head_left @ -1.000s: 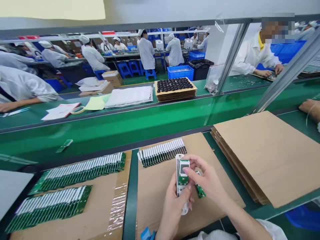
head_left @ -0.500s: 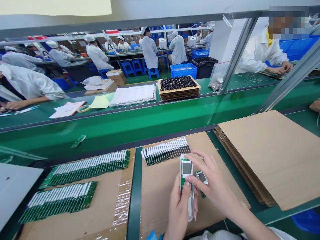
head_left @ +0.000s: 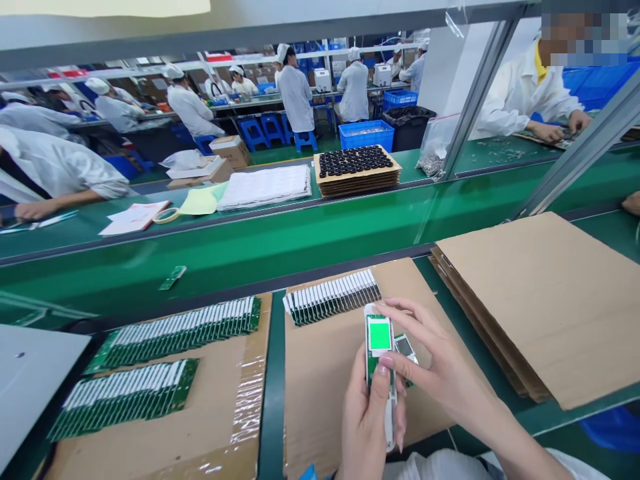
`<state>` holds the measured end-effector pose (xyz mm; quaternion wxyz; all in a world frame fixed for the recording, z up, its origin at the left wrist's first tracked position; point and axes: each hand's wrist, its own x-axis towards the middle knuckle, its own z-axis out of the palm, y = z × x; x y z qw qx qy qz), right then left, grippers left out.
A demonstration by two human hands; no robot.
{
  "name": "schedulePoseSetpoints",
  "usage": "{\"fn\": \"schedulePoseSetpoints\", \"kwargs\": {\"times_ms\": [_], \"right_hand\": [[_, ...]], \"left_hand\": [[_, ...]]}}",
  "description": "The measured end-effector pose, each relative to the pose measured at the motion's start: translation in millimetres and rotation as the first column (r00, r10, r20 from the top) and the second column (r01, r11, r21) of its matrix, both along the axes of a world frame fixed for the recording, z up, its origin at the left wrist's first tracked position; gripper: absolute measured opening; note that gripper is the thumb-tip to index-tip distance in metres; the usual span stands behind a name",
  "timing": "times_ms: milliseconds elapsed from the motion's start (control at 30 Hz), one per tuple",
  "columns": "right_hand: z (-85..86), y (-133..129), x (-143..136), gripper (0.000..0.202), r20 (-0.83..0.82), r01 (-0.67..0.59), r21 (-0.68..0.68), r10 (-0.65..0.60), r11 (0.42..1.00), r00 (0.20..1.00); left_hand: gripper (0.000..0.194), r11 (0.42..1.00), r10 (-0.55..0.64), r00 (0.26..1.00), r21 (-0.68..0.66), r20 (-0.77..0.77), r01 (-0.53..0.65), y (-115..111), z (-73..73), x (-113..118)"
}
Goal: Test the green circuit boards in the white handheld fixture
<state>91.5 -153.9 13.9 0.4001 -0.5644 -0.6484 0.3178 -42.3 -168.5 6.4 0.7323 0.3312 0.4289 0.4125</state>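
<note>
My left hand (head_left: 367, 407) is wrapped round a slim white housing with a green circuit board (head_left: 373, 380) in it, above the middle cardboard sheet (head_left: 315, 387). The board's small screen (head_left: 380, 336) glows bright green. My right hand (head_left: 425, 347) touches the same device, thumb on the board below the screen and fingertips at its top end. A second board with a dark screen (head_left: 404, 346) lies behind, partly covered by my right hand. Beyond the device, a row of boards with white strips (head_left: 333, 297) rests on the sheet.
Two rows of green boards (head_left: 175, 333) lie on the left cardboard (head_left: 215, 413). Stacked cardboard (head_left: 540, 300) stands at right. One loose board (head_left: 173, 277) is on the green belt. Metal posts (head_left: 480, 93) rise ahead. People in white coats work beyond.
The device's screen has turned from grey to bright green. Both hands and the device sit slightly further right in view. The loose board on the belt has shifted right.
</note>
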Motion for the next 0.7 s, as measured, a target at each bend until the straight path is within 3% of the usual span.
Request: {"fn": "schedulePoseSetpoints", "kwargs": {"times_ms": [367,533,600,700], "right_hand": [[-2.3,1.3,0.0,0.046,-0.061,-0.009,-0.039,0.006,0.999,0.998],[-3.8,5.9,3.9,0.032,-0.211,0.072,0.013,-0.068,0.997,0.975],[-7.4,9.4,12.2,0.025,-0.357,0.127,-0.073,-0.145,0.989,0.923],[-22.2,15.7,28.7,0.032,-0.473,0.13,-0.286,-0.258,0.949,0.842]], "left_hand": [[0.032,0.999,-0.044,0.998,-0.028,-0.044,0.043,1.1,3.3,-2.9],[0.041,0.992,-0.128,0.989,-0.001,-0.07,0.128,3.0,-6.7,-4.9],[0.051,0.985,-0.169,0.98,0.024,-0.105,0.172,5.7,-16.3,-7.0],[0.06,0.978,-0.182,0.959,0.065,-0.219,0.2,12.2,-35.1,-11.4]]}}
